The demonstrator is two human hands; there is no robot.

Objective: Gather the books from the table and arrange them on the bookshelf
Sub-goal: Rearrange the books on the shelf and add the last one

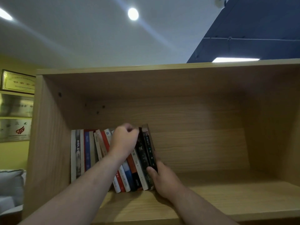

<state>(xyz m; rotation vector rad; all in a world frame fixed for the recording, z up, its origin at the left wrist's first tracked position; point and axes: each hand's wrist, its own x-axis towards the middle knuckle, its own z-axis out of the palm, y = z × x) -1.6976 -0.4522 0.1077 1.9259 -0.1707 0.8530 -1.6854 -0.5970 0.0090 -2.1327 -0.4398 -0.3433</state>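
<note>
A row of several books [87, 153] stands at the left of a wooden bookshelf [211, 197] compartment. The left ones are upright; the right ones lean to the left. My left hand [124, 142] rests curled on the tops of the leaning books in the middle of the row. My right hand [162, 179] grips the lower part of the dark book [149, 146] at the right end of the row, thumb on its spine. The table is not in view.
The right half of the shelf board [235, 192] is bare wood. Framed plaques [17, 82] hang on the yellow wall at the left. A grey cushion [11, 182] lies at the lower left. Ceiling lights [133, 13] shine above.
</note>
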